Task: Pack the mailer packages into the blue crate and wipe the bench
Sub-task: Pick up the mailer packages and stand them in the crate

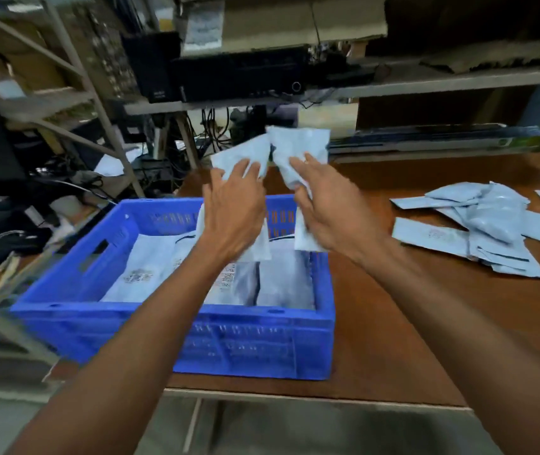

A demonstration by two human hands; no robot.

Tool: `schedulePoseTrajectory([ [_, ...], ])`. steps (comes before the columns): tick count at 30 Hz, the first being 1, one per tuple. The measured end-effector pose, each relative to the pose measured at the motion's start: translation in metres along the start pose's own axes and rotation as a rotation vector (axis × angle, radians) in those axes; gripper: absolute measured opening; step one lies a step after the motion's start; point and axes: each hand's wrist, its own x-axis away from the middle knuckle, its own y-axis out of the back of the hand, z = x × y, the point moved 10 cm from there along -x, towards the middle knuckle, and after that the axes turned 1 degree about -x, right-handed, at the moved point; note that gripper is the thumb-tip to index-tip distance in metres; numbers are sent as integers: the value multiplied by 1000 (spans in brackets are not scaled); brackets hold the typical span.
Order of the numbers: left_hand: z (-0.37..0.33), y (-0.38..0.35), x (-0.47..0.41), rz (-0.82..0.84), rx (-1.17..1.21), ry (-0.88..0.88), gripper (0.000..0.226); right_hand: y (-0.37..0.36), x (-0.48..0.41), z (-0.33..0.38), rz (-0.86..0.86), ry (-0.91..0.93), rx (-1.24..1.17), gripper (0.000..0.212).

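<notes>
Two pale blue mailers are held just above centre frame, over the far wall of the blue crate. The left-hand mailer is gripped by the left hand, fingers spread over its face and curled round it. The right-hand mailer is pinched in the right hand, with its lower end hanging out below the palm. Motion blur hides how firm either hold is.

The crate, centre-left, already has packed mailers lying flat across its floor. A loose pile waits at the right edge, on the brown bench.

The main risk, as I judge it, is a slip. The film looks slick (and each hand has only part of its packet), so a loose release could send one past the crate's far wall into the cables at the left. Both packets also sit close together and could snag each other on the way down. The crate stands at the bench's left end, so a hard push down could shift it towards that edge.
</notes>
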Motion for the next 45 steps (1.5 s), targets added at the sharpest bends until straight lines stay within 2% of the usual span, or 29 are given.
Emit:
schedulePoseTrajectory([
  [3,62,-75,29,307,-79,26,38,-85,-3,26,262,-10,66,35],
  [5,83,-119,43,536,-97,25,50,-130,4,17,386,-85,210,30],
  [7,82,-152,47,667,-118,-85,74,-166,14,-6,576,-220,277,44],
  [9,78,-170,55,828,-96,-130,72,-185,26,-26,728,-356,270,61],
  [12,84,-185,68,960,-34,-80,72,-194,33,-42,788,-391,306,73],
  [15,83,-197,86,1101,-108,-182,75,-214,54,-49,996,-377,343,86],
  [17,84,-201,86,1108,-143,-225,75,-219,61,-51,1047,-381,353,90],
  [19,82,-196,81,1082,-133,-238,73,-215,58,-50,1028,-360,356,86],
  [21,82,-188,66,1003,-91,-219,72,-206,42,-43,954,-245,399,77],
  [22,80,-180,53,925,-56,-193,71,-194,28,-34,864,-147,425,69],
  [24,65,-156,20,685,50,-168,67,-148,-6,-18,563,2,372,50],
  [26,33,-124,-7,430,233,-191,60,-87,-27,-33,295,-18,234,38],
  [28,-17,-103,-22,311,376,-250,53,-37,-26,-80,185,-116,179,36],
  [32,-152,-105,-23,347,408,-416,50,9,28,-218,234,-410,212,24],
  [37,-292,-185,-10,600,222,-496,59,39,122,-364,274,-696,252,36],
  [41,-351,-274,-5,729,73,-534,66,66,142,-450,172,-751,234,47],
  [45,-391,-347,-16,752,34,-600,70,52,122,-524,161,-729,229,59],
])
